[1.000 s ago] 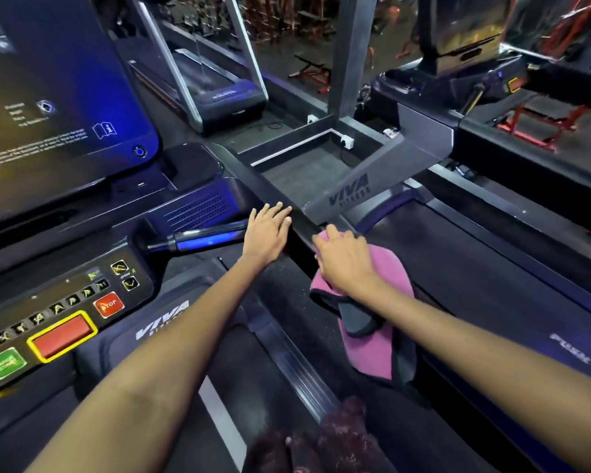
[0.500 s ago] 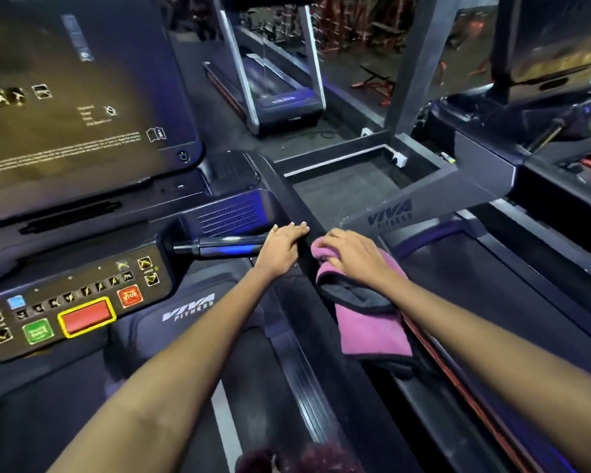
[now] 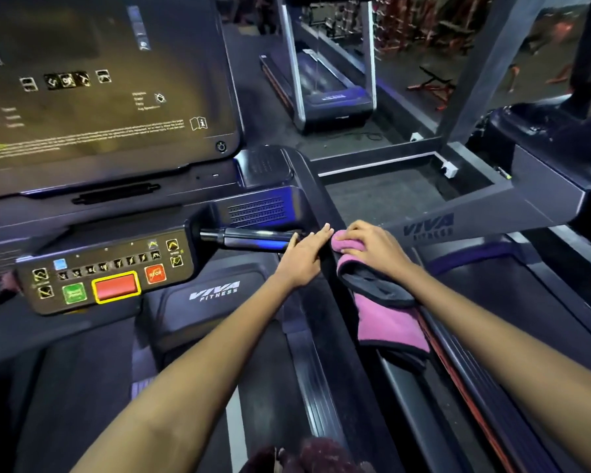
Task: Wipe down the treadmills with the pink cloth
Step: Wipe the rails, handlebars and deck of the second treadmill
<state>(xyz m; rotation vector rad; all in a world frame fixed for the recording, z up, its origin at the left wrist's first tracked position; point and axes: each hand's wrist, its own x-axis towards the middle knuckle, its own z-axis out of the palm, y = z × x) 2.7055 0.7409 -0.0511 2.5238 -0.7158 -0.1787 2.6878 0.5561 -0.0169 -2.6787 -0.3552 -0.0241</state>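
A pink cloth with a dark lining drapes over the black side arm of the treadmill I stand on. My right hand presses the cloth's upper end onto that arm, fingers curled over it. Flat on the same arm just to the left lies my left hand, fingers together, holding nothing, its fingertips beside the cloth. The treadmill's console with red, green and orange buttons is at the left, under a large dark screen.
A short handlebar sticks out from the console toward my left hand. A second treadmill's grey upright and frame stands close on the right, its belt below. Another treadmill stands further ahead. Gym equipment fills the background.
Both hands have slid forward up the side arm, closer together, the right one carrying the cloth along. My view has shifted right and up, showing more of the screen.
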